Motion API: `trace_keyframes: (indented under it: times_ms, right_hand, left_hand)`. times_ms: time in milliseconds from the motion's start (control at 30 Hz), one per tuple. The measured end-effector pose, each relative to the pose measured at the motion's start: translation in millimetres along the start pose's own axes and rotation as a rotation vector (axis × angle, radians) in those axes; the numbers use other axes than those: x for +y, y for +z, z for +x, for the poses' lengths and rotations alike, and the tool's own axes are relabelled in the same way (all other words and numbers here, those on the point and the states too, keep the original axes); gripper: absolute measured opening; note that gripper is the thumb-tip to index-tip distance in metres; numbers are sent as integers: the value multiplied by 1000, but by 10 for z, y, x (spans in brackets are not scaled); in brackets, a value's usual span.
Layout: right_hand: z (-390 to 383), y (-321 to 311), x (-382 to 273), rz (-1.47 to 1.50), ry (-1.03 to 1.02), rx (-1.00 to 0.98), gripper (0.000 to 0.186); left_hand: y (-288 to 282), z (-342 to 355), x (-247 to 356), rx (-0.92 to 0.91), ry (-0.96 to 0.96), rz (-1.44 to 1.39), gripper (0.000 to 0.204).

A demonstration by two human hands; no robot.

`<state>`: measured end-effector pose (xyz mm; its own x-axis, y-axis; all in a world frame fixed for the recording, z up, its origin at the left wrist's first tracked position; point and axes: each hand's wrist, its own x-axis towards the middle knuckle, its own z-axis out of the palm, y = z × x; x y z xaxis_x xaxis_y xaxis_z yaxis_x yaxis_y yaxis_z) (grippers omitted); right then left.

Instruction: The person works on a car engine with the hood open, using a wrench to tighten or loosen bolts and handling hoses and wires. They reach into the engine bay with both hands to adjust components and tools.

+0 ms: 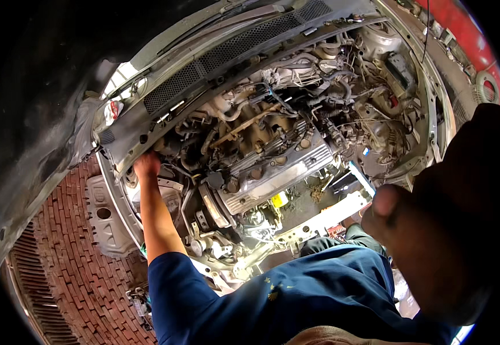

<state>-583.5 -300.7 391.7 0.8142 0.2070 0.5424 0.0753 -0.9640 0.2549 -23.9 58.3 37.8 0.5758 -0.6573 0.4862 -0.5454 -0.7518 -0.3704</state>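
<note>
Here, 1 left hand [148,165] reaches beside 1 engine [281,179], 1 right hand [416,241] looms blurred, grips impossible to tell

Head-worn fisheye view, facing down, close above a car engine [281,177] (straight edges bowed); dark corners

Engine [284,172] in bay [432,109], brick floor [69,218] at left

The car's open engine bay [432,118] carried the engine [258,133], its ribbed silver valve cover [279,175] uppermost, behind a brightly lit front crossmember [326,221]. Alongside ran a floor of red bricks [69,224], where a grey scallop-edged panel [109,237] with a round hole lay near a jumbled cluster of small parts [141,305].
</note>
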Motion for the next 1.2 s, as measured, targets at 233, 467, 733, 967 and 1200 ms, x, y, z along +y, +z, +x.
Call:
trace_keyframes:
  times_ms: [233,467,733,967,1200]
  right_hand:
    - [-178,-23,174,-42,73,-30,31]
    - [-372,-174,498,-142,169,-181,31]
    - [-251,-546,616,-68,247,-137,31]
    - [-586,120,720,144,333,-252,25]
    - [-2198,1418,729,331,602,-626,30]
  left_hand:
    - [-188,-237,-356,-686,-209,120,56]
    - [-446,-178,217,-471,-135,-104,63]
    - [-163,296,-33,-320,-129,75,40]
    - [-425,-134,-390,-374,-77,130,57]
    - [10,-179,-321,-284,-12,94,59]
